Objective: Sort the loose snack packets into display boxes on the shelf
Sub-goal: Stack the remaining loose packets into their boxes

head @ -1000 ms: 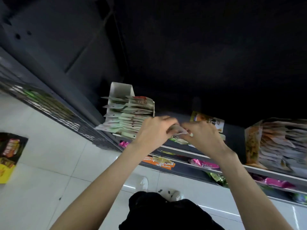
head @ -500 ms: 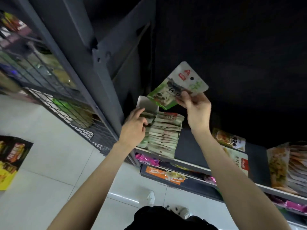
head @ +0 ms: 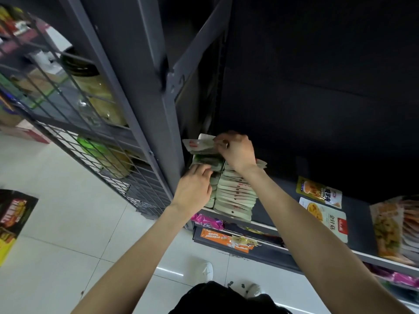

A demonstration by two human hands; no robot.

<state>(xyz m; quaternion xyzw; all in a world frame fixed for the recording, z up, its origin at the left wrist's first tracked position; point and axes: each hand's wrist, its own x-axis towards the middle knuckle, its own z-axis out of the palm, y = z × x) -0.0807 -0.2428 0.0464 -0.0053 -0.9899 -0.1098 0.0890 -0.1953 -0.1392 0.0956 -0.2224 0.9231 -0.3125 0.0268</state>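
- Head view: your right hand [head: 237, 152] fingers pinch a packet [head: 199, 145] into the display box [head: 226, 189]; left hand [head: 195, 189] fingers steady its rows.
- Two loose packets [head: 322, 205] right of your fingers remain unsorted.

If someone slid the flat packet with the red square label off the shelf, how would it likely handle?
The packet with the red label lies flat and thin, so it is probably light and floppy. Its glossy film looks slippery, so it would likely slide easily on the shelf. Being flat, it should neither roll nor tip.
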